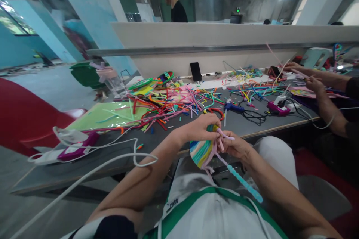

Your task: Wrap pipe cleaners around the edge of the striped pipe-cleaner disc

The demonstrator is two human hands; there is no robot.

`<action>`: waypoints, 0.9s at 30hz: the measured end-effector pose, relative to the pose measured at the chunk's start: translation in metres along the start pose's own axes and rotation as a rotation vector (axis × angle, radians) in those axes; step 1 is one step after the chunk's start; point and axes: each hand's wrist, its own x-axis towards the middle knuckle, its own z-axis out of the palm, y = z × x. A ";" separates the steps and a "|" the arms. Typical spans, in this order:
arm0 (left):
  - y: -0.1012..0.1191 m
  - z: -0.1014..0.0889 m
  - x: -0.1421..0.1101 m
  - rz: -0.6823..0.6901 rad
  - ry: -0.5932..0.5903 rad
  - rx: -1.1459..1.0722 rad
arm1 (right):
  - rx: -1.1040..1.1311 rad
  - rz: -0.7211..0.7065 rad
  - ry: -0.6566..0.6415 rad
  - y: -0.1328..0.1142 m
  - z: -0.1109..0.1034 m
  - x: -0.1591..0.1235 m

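Observation:
Above my lap I hold a round striped piece made of pipe cleaners (pixel 200 151), in blue, teal, yellow, white and pink. My left hand (pixel 198 129) is closed round its upper edge, with the thumb and fingers on it. At its right side my right hand (pixel 234 145) pinches pink pipe-cleaner ends; its fingertips are partly hidden. Short pink ends stick out between the two hands. A longer strand, pink then fuzzy turquoise (pixel 244 183), hangs down to the right below my right hand.
Loose pipe cleaners (pixel 168 106) cover the grey table beyond my hands. A blue glue gun (pixel 234 107) lies there with its black cord. Purple-and-white power strips (pixel 78 147) sit left and right, with white cables. A phone (pixel 195 71) leans at the back. A co-worker's hands (pixel 314 82) work at right.

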 end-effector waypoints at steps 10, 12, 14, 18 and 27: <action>-0.006 0.018 0.002 -0.061 -0.023 0.087 | -0.396 0.036 0.193 -0.022 0.015 -0.008; -0.010 0.019 0.003 -0.055 -0.041 0.063 | -0.426 0.059 0.250 -0.021 0.015 -0.009; -0.013 0.018 0.004 -0.048 -0.072 0.020 | -0.414 0.070 0.244 -0.021 0.012 -0.010; -0.011 0.014 0.005 -0.047 -0.145 -0.079 | -0.322 0.112 0.038 -0.021 -0.003 -0.013; -0.012 0.023 0.007 0.058 -0.262 -0.207 | -0.252 0.298 -0.204 -0.006 -0.029 -0.007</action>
